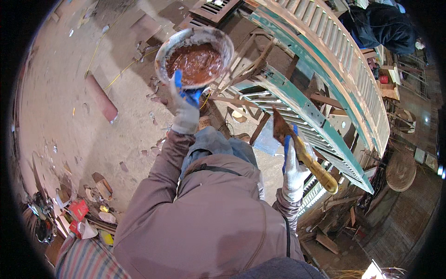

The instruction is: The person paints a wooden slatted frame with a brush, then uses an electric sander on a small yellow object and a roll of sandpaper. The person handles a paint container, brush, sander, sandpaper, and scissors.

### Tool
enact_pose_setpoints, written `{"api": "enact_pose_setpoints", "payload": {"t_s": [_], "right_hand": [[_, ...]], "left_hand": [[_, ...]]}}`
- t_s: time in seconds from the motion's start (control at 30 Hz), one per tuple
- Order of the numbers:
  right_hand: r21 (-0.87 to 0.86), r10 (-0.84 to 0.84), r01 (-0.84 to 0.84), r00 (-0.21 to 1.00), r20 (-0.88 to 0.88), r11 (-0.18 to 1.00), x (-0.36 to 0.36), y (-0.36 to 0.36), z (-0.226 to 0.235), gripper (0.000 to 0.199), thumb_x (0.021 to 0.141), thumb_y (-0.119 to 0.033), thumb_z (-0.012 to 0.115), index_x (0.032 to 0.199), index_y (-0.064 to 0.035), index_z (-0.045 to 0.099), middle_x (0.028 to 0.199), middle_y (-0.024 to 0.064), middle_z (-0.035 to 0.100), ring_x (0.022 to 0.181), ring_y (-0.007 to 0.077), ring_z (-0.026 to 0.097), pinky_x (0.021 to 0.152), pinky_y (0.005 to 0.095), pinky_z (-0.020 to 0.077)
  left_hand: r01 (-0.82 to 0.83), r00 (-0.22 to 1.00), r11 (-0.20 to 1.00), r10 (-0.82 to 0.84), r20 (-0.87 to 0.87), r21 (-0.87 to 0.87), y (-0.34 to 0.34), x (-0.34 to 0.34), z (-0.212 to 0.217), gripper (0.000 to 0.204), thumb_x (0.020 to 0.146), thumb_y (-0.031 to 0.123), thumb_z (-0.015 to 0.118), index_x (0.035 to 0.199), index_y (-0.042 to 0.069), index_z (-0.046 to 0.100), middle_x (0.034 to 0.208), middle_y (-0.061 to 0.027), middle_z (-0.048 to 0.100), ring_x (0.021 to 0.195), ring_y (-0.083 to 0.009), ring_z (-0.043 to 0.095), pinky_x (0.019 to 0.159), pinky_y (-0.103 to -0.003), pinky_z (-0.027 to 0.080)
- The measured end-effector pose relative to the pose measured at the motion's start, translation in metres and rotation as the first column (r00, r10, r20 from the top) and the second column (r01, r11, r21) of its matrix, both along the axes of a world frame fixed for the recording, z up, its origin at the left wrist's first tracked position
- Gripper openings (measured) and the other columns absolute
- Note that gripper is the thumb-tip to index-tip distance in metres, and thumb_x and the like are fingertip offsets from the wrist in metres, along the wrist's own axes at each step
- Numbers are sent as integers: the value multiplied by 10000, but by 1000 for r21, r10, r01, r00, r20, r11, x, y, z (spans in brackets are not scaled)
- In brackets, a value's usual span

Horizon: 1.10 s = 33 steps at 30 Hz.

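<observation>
My left hand [186,109], in a white glove with blue fingertips, grips a round whitish bowl [161,60] by its near rim, the thumb over the edge. Wet reddish-brown paste [197,60] lies in the bowl and smears its inner wall. To the right, my right hand [293,169], gloved alike, is closed around a putty knife [304,151] with a yellowish wooden handle. Its brown-coated blade points up and away, in front of the slatted shutter panels. Some of the right fingers are hidden behind the handle.
Green-edged slatted shutters [320,118] lean on a wooden frame at the right, with a bare-wood slatted panel [341,51] behind. A brown tube-like piece [101,97] and a yellow cord [111,83] lie on the debris-strewn floor. A person in dark clothing [381,28] is at the far right.
</observation>
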State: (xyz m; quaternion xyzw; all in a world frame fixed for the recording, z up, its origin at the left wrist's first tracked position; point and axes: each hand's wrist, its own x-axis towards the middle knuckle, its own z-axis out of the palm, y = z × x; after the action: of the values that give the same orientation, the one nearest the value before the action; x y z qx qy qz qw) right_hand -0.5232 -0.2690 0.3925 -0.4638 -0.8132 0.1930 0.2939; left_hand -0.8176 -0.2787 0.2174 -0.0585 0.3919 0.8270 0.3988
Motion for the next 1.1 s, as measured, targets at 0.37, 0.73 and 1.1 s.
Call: {"api": "enact_pose_setpoints", "payload": {"t_s": [0.37,0.73,1.1], "right_hand": [[439,-59,-176,880,471,881,-25,63,2,387,761,-220,739,1145,-178,748,1158,14,721,1066,233,676,901,378,526],[274,69,-149,956,284,950,-2,59,-9,315,781,-249,762,1057,-98,760,1098,72,739,1059,274,675,918,425,510],[385,37,-215,907,420,898,-35,94,10,326,825,-173,724,1134,-71,733,1147,95,726,1061,294,673,939,418,515]], "left_hand": [[-63,997,992,68,-40,108,117,52,1,595,973,558,533,1422,167,538,1425,-111,556,1278,-305,565,1089,-475,470],[15,709,998,28,-705,56,139,109,-47,552,1059,198,475,1569,91,294,1569,-128,344,1395,-229,410,1170,-384,372],[-158,411,987,45,-911,-23,130,102,-42,583,1071,339,440,1555,37,319,1557,-135,370,1405,-289,412,1186,-438,331]]}}
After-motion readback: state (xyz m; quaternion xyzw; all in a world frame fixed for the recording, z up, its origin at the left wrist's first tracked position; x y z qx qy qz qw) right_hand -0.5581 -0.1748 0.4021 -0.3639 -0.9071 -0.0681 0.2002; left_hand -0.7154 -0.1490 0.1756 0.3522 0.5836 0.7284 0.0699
